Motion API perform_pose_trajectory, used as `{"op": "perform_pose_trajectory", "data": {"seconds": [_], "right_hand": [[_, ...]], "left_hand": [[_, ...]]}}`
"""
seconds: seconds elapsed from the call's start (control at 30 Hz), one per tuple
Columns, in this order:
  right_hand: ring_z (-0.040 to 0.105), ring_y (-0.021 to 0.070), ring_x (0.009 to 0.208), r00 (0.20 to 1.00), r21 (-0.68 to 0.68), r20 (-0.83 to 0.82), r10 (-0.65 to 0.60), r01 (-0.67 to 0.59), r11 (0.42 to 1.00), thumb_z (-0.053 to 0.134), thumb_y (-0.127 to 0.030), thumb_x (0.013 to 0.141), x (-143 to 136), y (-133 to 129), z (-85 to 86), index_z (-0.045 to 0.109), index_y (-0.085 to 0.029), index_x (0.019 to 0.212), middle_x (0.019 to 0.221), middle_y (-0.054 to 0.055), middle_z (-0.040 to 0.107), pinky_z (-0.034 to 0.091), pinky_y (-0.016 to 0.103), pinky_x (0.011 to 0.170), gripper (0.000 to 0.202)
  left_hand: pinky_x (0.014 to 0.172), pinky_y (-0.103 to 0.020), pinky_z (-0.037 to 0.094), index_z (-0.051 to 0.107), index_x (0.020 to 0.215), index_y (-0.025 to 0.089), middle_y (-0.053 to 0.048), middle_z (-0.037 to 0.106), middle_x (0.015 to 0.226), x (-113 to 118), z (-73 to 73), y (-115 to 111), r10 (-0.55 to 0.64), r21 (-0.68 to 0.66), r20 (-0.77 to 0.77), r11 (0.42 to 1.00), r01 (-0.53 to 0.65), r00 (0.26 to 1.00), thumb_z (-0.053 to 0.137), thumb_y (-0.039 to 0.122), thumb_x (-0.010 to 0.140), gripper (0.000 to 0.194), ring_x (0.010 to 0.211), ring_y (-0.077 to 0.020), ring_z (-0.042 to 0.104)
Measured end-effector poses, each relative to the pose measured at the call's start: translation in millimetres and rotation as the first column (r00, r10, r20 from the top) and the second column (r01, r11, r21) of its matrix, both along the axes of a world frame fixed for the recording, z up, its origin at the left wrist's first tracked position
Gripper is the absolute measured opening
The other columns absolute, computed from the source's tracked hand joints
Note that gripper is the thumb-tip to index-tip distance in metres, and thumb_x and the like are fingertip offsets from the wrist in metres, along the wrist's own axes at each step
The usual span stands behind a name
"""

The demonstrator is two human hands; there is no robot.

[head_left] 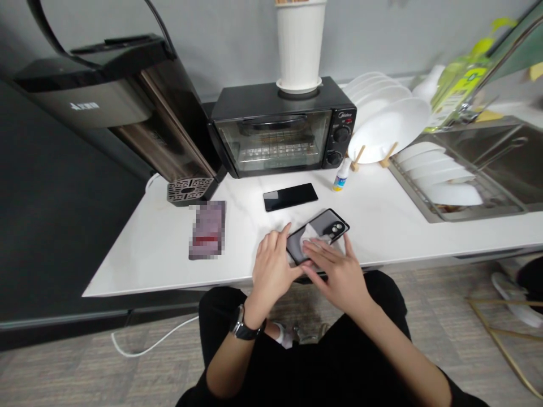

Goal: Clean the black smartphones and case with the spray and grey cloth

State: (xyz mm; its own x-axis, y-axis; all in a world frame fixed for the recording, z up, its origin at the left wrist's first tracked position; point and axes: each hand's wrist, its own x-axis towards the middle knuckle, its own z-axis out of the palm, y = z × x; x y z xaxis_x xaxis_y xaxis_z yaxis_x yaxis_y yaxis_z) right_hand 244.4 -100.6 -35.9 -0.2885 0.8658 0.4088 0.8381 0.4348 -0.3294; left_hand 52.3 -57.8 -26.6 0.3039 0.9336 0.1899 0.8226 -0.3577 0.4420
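A phone case (319, 224) with a black rim, a greyish see-through back and round camera rings lies tilted near the counter's front edge. My left hand (274, 263) grips its left end between thumb and fingers. Under the fingers of my right hand (337, 271) a crumpled white tissue (309, 233) is pressed onto the case's back. A black phone (291, 197) rests face up just behind the case. Farther back on the right stands a small spray bottle (341, 175) with a white top.
Behind sits a black toaster oven (275, 138) bearing a white paper cup (300, 48). A water dispenser (127, 107) stands left, near a blurred-out purple packet (207, 230). White plates (388, 127) lean in a rack beside the sink (500, 144). The white counter (139, 254) ends before my knees.
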Motion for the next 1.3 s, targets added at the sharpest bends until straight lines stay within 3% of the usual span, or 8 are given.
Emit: {"op": "perform_pose_trajectory", "data": {"seconds": [0.17, 0.33, 0.4, 0.6, 0.73, 0.83, 1.07, 1.3], "right_hand": [[0.064, 0.0388, 0.136, 0.958, 0.065, 0.044, -0.282, 0.279, 0.958, 0.054, -0.048, 0.106, 15, 10, 0.5, 0.059, -0.017, 0.150, 0.152, 0.018, 0.062, 0.019, 0.075, 0.126, 0.054], [0.066, 0.0309, 0.134, 0.997, -0.034, -0.061, 0.037, -0.039, 0.999, 0.057, -0.055, 0.104, -32, -9, 2.6, 0.066, -0.014, 0.141, 0.146, 0.016, 0.068, 0.040, 0.053, 0.124, 0.056], [0.068, 0.0275, 0.131, 0.995, -0.061, -0.085, 0.055, -0.060, 0.996, 0.054, -0.051, 0.106, -27, -2, 2.9, 0.067, -0.019, 0.139, 0.143, 0.012, 0.071, 0.037, 0.053, 0.126, 0.048], [0.059, 0.0382, 0.142, 0.968, 0.022, -0.028, -0.250, 0.251, 0.968, 0.052, -0.051, 0.107, 5, 34, 1.4, 0.059, -0.016, 0.149, 0.154, 0.018, 0.061, 0.019, 0.073, 0.127, 0.055], [0.057, 0.0333, 0.144, 0.998, -0.037, -0.048, 0.042, -0.044, 0.998, 0.052, -0.051, 0.106, -38, 17, 2.8, 0.061, -0.008, 0.146, 0.151, 0.019, 0.063, 0.038, 0.054, 0.125, 0.059], [0.060, 0.0279, 0.142, 0.989, -0.093, -0.068, 0.133, -0.139, 0.986, 0.048, -0.047, 0.108, -41, 10, 4.5, 0.064, -0.014, 0.143, 0.149, 0.013, 0.066, 0.039, 0.053, 0.125, 0.051], [0.057, 0.0350, 0.144, 0.976, -0.008, 0.035, -0.214, 0.214, 0.977, 0.050, -0.049, 0.109, 18, 45, 3.8, 0.060, -0.021, 0.149, 0.154, 0.013, 0.061, 0.020, 0.075, 0.126, 0.050], [0.056, 0.0306, 0.146, 0.980, -0.122, -0.031, 0.195, -0.197, 0.973, 0.052, -0.055, 0.106, -32, 8, 7.3, 0.061, -0.016, 0.148, 0.152, 0.014, 0.063, 0.024, 0.062, 0.132, 0.058]], "left_hand": [[0.104, -0.050, 0.050, 0.037, 0.159, 0.022, -0.011, 0.059, 0.122, 3, 0.1, 1, 0.020, 0.034, -0.021, 0.999, -0.019, 1.000, 0.082, 0.053, 0.084, 0.093, 0.117, -0.0339, 0.057], [0.100, -0.045, 0.051, 0.036, 0.161, 0.023, -0.010, 0.059, 0.119, 0, -1.6, 3, 0.012, 0.002, -0.027, 1.000, -0.012, 1.000, 0.067, 0.026, 0.093, 0.074, 0.111, -0.0298, 0.059], [0.101, -0.045, 0.051, 0.036, 0.161, 0.022, -0.010, 0.059, 0.121, -1, -1.6, 2, 0.004, 0.005, -0.024, 1.000, -0.004, 1.000, 0.068, 0.026, 0.092, 0.076, 0.113, -0.0301, 0.059], [0.105, -0.050, 0.049, 0.034, 0.161, 0.021, -0.011, 0.059, 0.123, 2, 1.1, 2, 0.008, 0.029, -0.027, 1.000, -0.007, 1.000, 0.079, 0.047, 0.087, 0.091, 0.115, -0.0327, 0.057], [0.100, -0.045, 0.050, 0.034, 0.162, 0.026, -0.008, 0.057, 0.116, 0, 0.0, 1, -0.005, 0.020, -0.011, 1.000, 0.005, 1.000, 0.063, 0.021, 0.094, 0.074, 0.108, -0.0284, 0.058], [0.099, -0.044, 0.051, 0.034, 0.162, 0.026, -0.008, 0.056, 0.114, -2, -0.9, 0, -0.003, 0.004, -0.002, 1.000, 0.003, 1.000, 0.063, 0.020, 0.093, 0.075, 0.107, -0.0285, 0.059], [0.106, -0.050, 0.048, 0.034, 0.162, 0.028, -0.009, 0.058, 0.122, 2, 0.2, 1, -0.005, 0.038, -0.001, 0.999, 0.005, 1.000, 0.079, 0.051, 0.087, 0.091, 0.117, -0.0328, 0.057], [0.105, -0.046, 0.049, 0.029, 0.165, 0.025, -0.008, 0.058, 0.117, -1, -2.2, 1, -0.027, 0.002, -0.002, 1.000, 0.027, 1.000, 0.065, 0.024, 0.094, 0.080, 0.110, -0.0289, 0.059]]}}
